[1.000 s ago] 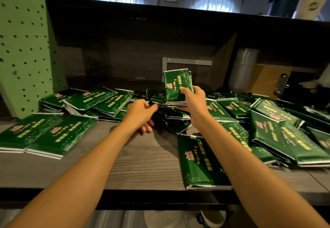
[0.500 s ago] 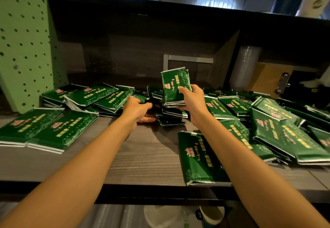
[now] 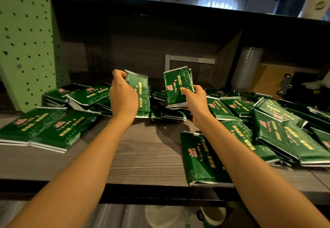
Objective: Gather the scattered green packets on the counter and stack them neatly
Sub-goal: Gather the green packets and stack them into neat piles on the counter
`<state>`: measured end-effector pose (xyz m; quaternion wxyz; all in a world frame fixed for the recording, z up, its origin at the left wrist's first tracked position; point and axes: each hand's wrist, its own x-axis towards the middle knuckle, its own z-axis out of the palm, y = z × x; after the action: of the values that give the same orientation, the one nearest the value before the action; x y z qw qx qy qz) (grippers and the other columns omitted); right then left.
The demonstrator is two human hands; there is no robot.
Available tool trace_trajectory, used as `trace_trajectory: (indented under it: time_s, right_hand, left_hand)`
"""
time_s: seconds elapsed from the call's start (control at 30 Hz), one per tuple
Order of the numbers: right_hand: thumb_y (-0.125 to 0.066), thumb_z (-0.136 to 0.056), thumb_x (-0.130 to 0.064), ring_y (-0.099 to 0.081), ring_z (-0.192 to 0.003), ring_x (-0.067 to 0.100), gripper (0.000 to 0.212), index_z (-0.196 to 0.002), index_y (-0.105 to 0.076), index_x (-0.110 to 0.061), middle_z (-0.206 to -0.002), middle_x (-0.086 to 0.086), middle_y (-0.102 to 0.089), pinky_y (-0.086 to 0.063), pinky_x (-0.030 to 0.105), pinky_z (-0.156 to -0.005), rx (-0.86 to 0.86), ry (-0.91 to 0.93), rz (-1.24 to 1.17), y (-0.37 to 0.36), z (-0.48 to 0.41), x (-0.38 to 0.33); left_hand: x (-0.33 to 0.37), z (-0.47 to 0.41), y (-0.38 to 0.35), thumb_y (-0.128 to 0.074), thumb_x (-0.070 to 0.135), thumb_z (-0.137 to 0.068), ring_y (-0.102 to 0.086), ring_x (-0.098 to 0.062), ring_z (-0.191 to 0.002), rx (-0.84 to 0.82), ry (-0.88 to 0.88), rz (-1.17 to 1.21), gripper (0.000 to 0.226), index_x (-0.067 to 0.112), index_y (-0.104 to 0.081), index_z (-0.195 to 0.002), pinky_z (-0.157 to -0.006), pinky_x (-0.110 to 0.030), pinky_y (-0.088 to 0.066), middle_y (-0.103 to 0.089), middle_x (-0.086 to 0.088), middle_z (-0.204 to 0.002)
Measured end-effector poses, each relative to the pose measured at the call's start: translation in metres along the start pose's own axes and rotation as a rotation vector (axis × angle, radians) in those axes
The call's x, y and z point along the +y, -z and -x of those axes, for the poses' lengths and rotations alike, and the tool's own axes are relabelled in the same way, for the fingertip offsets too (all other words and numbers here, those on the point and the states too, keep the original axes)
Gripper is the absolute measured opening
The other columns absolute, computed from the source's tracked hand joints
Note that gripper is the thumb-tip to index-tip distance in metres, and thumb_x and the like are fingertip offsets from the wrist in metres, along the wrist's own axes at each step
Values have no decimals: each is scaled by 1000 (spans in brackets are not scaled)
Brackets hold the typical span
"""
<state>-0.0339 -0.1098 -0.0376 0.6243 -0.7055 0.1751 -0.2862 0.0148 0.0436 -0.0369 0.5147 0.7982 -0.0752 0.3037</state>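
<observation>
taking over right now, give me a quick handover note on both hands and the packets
Left hand: holds one green packet, lifted above the counter.
Right hand: has a small upright stack of packets in its grip, thumb across the front.
Done: only that small stack is gathered; a side-by-side pair lies flat at the left.
Left: add the lifted packet to the stack, then collect the loose heap on the right, the back-left pile and the front-edge packet.
</observation>
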Motion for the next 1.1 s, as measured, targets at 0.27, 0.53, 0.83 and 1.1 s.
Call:
trace_trajectory:
  time_s: [0.27, 0.53, 0.83, 1.1]
  right_hand:
    - [-47, -97, -17, -54, -97, 17, 27, -122, -46, -10, -109, 3, -56, -45, 33, -82, -75, 23, 40, -4, 6, -1]
    - [-39, -99, -27, -55, -113, 22, 30, -125, -43, -12, -122, 7, -55, -44, 45, -100, -224, -23, 2, -18, 11, 1]
    - [-62, -84, -7, -59, -108, 24, 34, -114, -46, -14, -114, 6, -60, -45, 45, -100, -241, -53, -17, -9, 7, 0]
    - [-57, -87, -7, -53, -109, 24, 34, -119, -45, -8, -118, 8, -56, -43, 41, -90, 27, -98, -130, 3, -2, 1]
  left_hand:
    - [3, -5, -14, -41, -3, -92, -48, -4, -69, -244, 266, 554, 20, 12, -51, -102, -54, -11, -42, -50, 4, -82]
    - [3, 11, -33, -39, -13, -90, -56, -10, -90, -341, 305, 641, 35, 15, -38, -111, -60, -12, -50, -48, -8, -114]
    - [7, 6, -28, -38, -12, -91, -56, -11, -90, -373, 314, 737, 36, 13, -32, -116, -64, -19, -51, -51, -1, -103]
    - [-10, 12, -25, -54, 23, -90, -60, -32, -90, -595, 142, -216, 25, 8, -50, -110, -75, -39, -49, -61, -16, -108]
